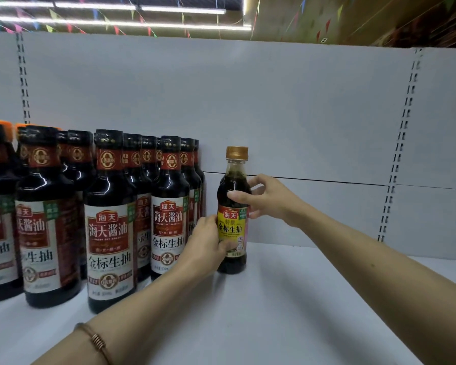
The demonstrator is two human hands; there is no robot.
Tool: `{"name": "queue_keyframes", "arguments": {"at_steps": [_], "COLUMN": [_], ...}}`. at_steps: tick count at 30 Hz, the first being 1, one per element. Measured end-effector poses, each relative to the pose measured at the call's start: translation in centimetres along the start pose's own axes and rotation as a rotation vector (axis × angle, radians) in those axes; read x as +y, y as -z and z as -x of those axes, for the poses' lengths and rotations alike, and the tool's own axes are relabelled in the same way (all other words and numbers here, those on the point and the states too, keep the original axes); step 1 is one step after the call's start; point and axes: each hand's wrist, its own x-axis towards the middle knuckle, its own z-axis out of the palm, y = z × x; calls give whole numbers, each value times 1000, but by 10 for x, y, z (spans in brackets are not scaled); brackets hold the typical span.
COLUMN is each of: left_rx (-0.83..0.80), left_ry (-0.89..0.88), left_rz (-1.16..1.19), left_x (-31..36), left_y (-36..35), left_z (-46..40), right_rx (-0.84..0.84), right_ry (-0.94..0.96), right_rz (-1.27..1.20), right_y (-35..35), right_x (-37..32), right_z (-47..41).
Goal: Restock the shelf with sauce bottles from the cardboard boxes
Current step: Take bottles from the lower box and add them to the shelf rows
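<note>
A small sauce bottle (232,212) stands upright on the white shelf (287,299), its long axis vertical and its gold cap (237,153) pointing straight up. Its yellow label faces the camera. It sits toward the back of the shelf board, near the white back panel (300,114), just to the right of the rows of larger bottles.

Both hands hold this one bottle. The left hand (204,245) grips the lower body from the left, with its thumb lying across the bottom of the label. The right hand (269,198) grips the shoulder from the right; its thumb presses across the front of the dark glass above the label and its fingers (258,180) curl round behind. A thin bracelet (96,341) circles the left wrist.

To the left stand the large dark soy sauce bottles (108,219), all upright, black caps up, white and red labels facing forward. Four are in the front rank, the leftmost cut by the edge of the view; behind them the rows run back, and the count there is hard to fix, perhaps seven or eight more. Two orange caps (0,123) show at the far left rear.

One slotted upright (398,159) runs up the back panel on the right and another (24,83) on the left.
</note>
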Motion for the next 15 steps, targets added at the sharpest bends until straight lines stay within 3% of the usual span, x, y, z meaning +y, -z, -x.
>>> {"name": "queue_keyframes", "arguments": {"at_steps": [15], "left_rx": [4], "left_ry": [24], "left_rz": [-67], "left_x": [-3], "left_y": [-9], "left_z": [-6], "right_rx": [91], "right_ry": [-18], "right_rz": [12], "right_y": [-9], "right_x": [13], "right_z": [-14]}}
